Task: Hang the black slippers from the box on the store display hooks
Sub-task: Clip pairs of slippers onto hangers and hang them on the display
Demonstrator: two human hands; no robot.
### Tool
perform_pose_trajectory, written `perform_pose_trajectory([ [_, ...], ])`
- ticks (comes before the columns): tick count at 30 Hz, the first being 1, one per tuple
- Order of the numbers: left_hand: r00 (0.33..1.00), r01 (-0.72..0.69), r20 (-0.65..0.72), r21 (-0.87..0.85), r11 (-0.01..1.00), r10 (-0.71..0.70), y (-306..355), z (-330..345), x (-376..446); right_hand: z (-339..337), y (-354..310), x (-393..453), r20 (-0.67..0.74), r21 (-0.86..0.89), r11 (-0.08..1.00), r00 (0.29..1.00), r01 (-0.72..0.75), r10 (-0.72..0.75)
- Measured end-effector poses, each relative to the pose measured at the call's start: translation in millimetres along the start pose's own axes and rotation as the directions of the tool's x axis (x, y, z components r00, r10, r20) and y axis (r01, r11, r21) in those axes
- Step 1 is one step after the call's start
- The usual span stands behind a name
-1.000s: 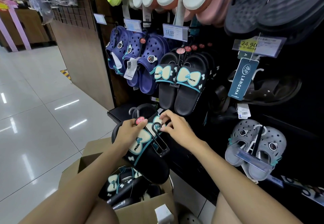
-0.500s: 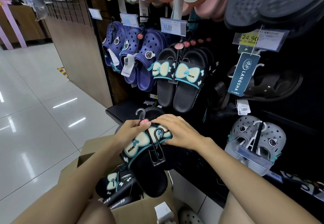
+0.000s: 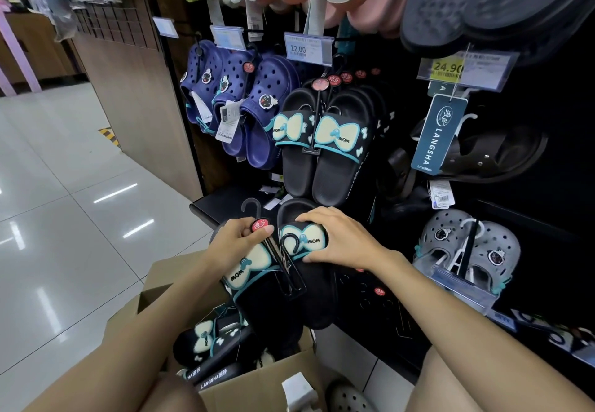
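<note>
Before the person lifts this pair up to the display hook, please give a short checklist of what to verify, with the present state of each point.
1. Both hands hold the pair: ok. The left hand grips the hanger by its red label; the right hand rests on the right slipper's strap.
2. Hanger hook free above the held slippers: ok, it sticks up uncovered.
3. Both slippers firmly clipped on the hanger: cannot tell, the hands cover the clips.
4. Matching pair on the display marks the target hook: ok, same bow design.
5. Room left on that hook: cannot tell, several pairs already hang there.
6. Box still has slippers: ok.
</note>
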State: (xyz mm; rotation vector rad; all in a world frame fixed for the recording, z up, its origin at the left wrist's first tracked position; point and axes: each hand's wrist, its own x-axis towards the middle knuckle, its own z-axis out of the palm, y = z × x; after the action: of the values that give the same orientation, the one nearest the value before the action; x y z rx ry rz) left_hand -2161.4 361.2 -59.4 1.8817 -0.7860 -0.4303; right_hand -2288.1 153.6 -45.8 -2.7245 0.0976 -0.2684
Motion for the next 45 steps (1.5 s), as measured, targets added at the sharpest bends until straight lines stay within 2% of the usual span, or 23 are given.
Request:
perform_pose_trajectory([
  [5, 0.993, -0.026, 0.113, 0.079, 0.996, 0.017, -1.7, 1.4, 0.4, -4.1, 9.6, -3.8, -0.057, 0.008, 0.994, 0.993, -0.107, 0.108],
  [8, 0.988, -0.032, 0.157, 0.226, 0.974, -0.004, -4.9, 6.3, 3.0, -3.9, 9.3, -5.2, -0.107, 0.052, 0.987, 0.982, -0.150, 0.155],
  [11, 0.994, -0.043, 0.104, 0.249, 0.968, 0.018, -5.0, 9.0, 5.3, -5.2, 3.1, -5.8, -0.119, 0.080, 0.988, 0.983, -0.129, 0.138],
  [16, 0.996, -0.067, 0.077, 0.228, 0.971, 0.050, -5.5, 8.4, 7.8, -7.2, -8.5, -8.7, -0.039, 0.007, 0.999, 0.998, -0.052, 0.052],
  [21, 0.997, -0.071, 0.000, 0.217, 0.973, 0.073, -3.7, 7.9, 6.1, -7.1, -7.6, -9.4, 0.020, 0.035, 0.999, 1.000, -0.018, 0.017],
  [33, 0.980, -0.012, -0.192, 0.173, 0.985, 0.045, 0.5, 4.9, 4.2, 0.8, -9.1, -10.9, 0.146, 0.053, 0.997, 0.987, 0.059, -0.067],
  [40, 0.983, -0.054, -0.167, 0.164, 0.985, 0.082, 2.4, 4.1, 4.3, 2.5, -6.9, -9.4, 0.196, 0.109, 0.994, 0.979, 0.030, -0.051],
  [45, 0.986, -0.113, -0.094, 0.223, 0.968, 0.137, 1.3, 7.7, 6.3, 1.0, -10.6, -5.7, 0.110, 0.286, 0.958, 0.993, -0.003, -0.030],
])
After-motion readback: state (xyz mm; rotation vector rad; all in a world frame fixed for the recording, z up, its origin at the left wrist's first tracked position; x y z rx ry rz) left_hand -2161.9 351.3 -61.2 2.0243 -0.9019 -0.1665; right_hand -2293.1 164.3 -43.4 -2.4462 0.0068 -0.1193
